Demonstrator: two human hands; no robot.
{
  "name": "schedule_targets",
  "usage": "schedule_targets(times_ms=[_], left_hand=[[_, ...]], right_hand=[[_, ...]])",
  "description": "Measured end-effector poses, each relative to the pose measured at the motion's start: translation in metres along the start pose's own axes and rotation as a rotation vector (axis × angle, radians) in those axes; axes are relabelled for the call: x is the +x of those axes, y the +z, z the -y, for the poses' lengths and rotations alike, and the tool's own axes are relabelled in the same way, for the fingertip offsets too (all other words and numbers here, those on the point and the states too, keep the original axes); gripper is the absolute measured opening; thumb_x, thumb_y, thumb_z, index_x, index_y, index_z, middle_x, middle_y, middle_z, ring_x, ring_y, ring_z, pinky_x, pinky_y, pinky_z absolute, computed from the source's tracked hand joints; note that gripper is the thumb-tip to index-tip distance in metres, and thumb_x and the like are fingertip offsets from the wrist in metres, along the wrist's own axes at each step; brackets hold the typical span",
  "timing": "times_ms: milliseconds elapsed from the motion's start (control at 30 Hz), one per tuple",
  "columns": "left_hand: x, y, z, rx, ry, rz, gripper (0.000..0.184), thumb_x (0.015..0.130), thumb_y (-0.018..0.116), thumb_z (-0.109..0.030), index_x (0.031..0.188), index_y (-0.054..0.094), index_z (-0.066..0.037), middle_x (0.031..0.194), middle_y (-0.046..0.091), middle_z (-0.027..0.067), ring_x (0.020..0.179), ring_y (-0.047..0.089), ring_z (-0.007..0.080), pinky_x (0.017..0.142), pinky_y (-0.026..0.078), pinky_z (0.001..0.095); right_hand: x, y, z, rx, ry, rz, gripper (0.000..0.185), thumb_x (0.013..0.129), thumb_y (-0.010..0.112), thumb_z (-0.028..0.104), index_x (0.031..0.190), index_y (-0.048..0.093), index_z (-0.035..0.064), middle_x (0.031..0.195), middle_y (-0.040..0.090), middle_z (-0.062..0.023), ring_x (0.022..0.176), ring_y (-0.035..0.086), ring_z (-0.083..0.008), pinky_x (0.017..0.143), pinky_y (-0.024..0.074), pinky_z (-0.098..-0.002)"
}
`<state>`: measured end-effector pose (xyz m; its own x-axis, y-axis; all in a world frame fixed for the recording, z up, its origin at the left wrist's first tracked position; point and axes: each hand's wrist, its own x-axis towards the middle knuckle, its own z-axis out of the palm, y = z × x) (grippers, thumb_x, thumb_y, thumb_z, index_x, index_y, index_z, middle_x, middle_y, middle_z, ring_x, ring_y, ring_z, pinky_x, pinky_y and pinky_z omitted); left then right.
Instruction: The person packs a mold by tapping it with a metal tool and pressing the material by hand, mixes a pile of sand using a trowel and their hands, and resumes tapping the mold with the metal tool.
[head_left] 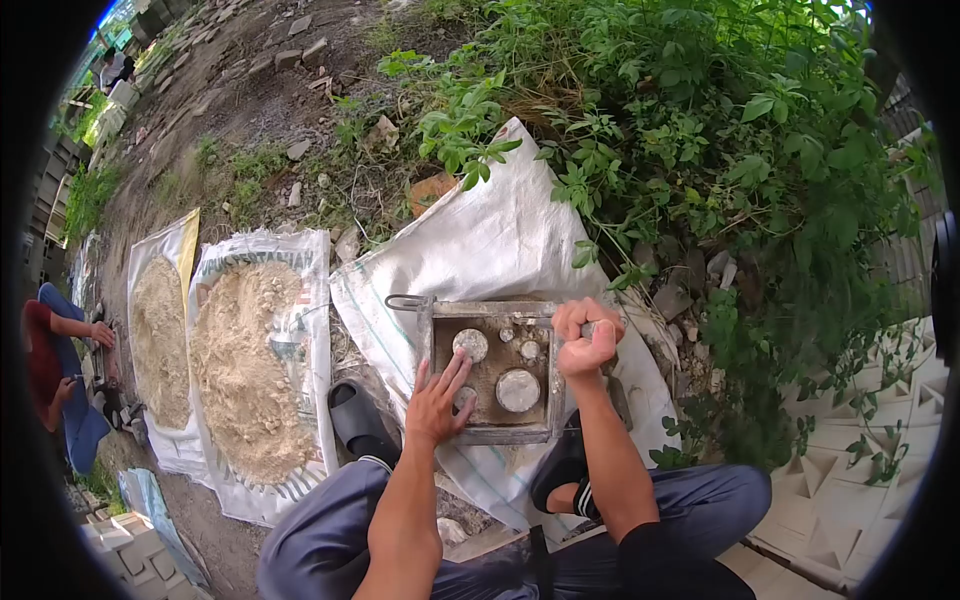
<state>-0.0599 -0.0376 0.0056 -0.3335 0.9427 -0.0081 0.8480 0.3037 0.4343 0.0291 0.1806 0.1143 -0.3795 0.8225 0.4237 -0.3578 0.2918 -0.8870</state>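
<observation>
A square, worn mold frame [490, 435] lies on a white woven sack [480, 235] between my feet. Inside it are several round, pale discs, among them a large disc [518, 391] and a smaller upper disc [470, 345]. My left hand [436, 403] rests over the frame's left side, fingers spread. Its fingertips touch the upper disc's edge, and its thumb lies by another disc partly covered by the hand. At the frame's upper right corner, my right hand [588, 337] is closed in a fist. A bit of something greyish shows within it, mostly hidden by the fingers.
A wire loop [405, 302] sticks out from the frame's upper left corner. Two sacks of sandy powder [250, 370] lie to the left. Leafy plants [700, 150] overhang the right. Patterned pale blocks [830, 490] lie lower right. Another person [60, 350] sits far left.
</observation>
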Motion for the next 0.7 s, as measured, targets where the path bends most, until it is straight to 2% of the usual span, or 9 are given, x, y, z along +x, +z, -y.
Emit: schedule_targets(times_ms=[100, 200, 233, 333, 433, 500, 567, 633, 700], left_hand=[[0.000, 0.003, -0.002, -0.002, -0.006, 0.006, 0.067, 0.085, 0.060, -0.036, 0.145, 0.037, -0.016, 0.152, 0.033, -0.0002, 0.103, 0.059, 0.0166, 0.116, 0.021, 0.0445], [0.002, 0.007, 0.002, -0.010, -0.006, -0.031, 0.068, 0.084, 0.061, -0.035, 0.145, 0.038, -0.015, 0.152, 0.034, -0.0003, 0.103, 0.059, 0.0165, 0.116, 0.022, 0.0450], [0.003, 0.004, 0.002, -0.004, -0.008, -0.021, 0.068, 0.084, 0.061, -0.035, 0.145, 0.038, -0.015, 0.152, 0.034, -0.0003, 0.103, 0.059, 0.0165, 0.116, 0.022, 0.0450], [0.004, 0.001, -0.001, -0.030, -0.007, -0.018, 0.066, 0.085, 0.060, -0.033, 0.144, 0.039, -0.015, 0.152, 0.035, -0.0001, 0.102, 0.059, 0.0168, 0.116, 0.022, 0.0451], [0.003, 0.005, 0.001, -0.036, -0.014, -0.019, 0.065, 0.084, 0.061, -0.031, 0.143, 0.040, -0.014, 0.151, 0.036, -0.0002, 0.102, 0.060, 0.0169, 0.116, 0.022, 0.0445], [0.004, 0.001, 0.001, -0.024, -0.020, -0.008, 0.065, 0.084, 0.061, -0.031, 0.143, 0.040, -0.014, 0.151, 0.035, -0.0002, 0.102, 0.060, 0.0170, 0.116, 0.022, 0.0447], [0.005, -0.002, -0.003, -0.022, -0.003, -0.010, 0.065, 0.084, 0.061, -0.030, 0.144, 0.039, -0.014, 0.152, 0.035, -0.0001, 0.102, 0.060, 0.0172, 0.116, 0.022, 0.0449], [0.003, 0.001, -0.001, -0.030, 0.002, -0.034, 0.065, 0.084, 0.060, -0.030, 0.144, 0.040, -0.014, 0.152, 0.035, 0.0001, 0.102, 0.059, 0.0173, 0.116, 0.021, 0.0449], [0.007, 0.005, 0.001, -0.036, 0.009, -0.067, 0.065, 0.084, 0.060, -0.030, 0.144, 0.039, -0.014, 0.152, 0.035, 0.0001, 0.103, 0.059, 0.0171, 0.116, 0.021, 0.0451]], right_hand=[[0.017, 0.004, 0.017, -0.039, 0.092, 0.052, 0.048, 0.089, 0.037, 0.039, 0.054, 0.028, 0.0069, 0.046, 0.028, -0.0021, 0.040, 0.026, -0.0129, 0.041, 0.0235, -0.0299], [0.009, 0.010, 0.048, 0.108, -0.058, -0.091, 0.047, 0.089, 0.036, 0.037, 0.054, 0.027, 0.0070, 0.046, 0.027, -0.0018, 0.040, 0.026, -0.0128, 0.041, 0.0235, -0.0300], [0.005, 0.008, 0.035, 0.113, -0.050, -0.098, 0.047, 0.089, 0.036, 0.037, 0.054, 0.027, 0.0070, 0.046, 0.027, -0.0018, 0.040, 0.026, -0.0128, 0.041, 0.0235, -0.0300], [0.013, 0.009, 0.022, -0.134, -0.006, 0.107, 0.048, 0.090, 0.036, 0.038, 0.054, 0.028, 0.0071, 0.045, 0.029, -0.0023, 0.039, 0.025, -0.0124, 0.041, 0.0225, -0.0294], [0.016, 0.016, 0.056, 0.028, -0.032, -0.036, 0.049, 0.090, 0.036, 0.039, 0.054, 0.027, 0.0067, 0.046, 0.028, -0.0020, 0.040, 0.026, -0.0125, 0.041, 0.0217, -0.0290], [0.004, 0.009, 0.038, 0.088, -0.046, -0.077, 0.050, 0.090, 0.036, 0.039, 0.054, 0.026, 0.0067, 0.046, 0.028, -0.0017, 0.040, 0.026, -0.0125, 0.042, 0.0211, -0.0290], [-0.004, -0.002, -0.003, 0.028, -0.036, 0.057, 0.050, 0.090, 0.037, 0.039, 0.052, 0.030, 0.0075, 0.045, 0.030, -0.0022, 0.040, 0.026, -0.0122, 0.041, 0.0213, -0.0289], [0.009, 0.004, 0.020, -0.092, 0.031, 0.090, 0.051, 0.090, 0.037, 0.041, 0.052, 0.030, 0.0071, 0.045, 0.030, -0.0022, 0.040, 0.026, -0.0124, 0.042, 0.0210, -0.0289], [0.017, 0.010, 0.047, 0.006, 0.007, 0.001, 0.052, 0.090, 0.036, 0.041, 0.053, 0.028, 0.0060, 0.046, 0.028, -0.0019, 0.040, 0.026, -0.0125, 0.042, 0.0209, -0.0288]])
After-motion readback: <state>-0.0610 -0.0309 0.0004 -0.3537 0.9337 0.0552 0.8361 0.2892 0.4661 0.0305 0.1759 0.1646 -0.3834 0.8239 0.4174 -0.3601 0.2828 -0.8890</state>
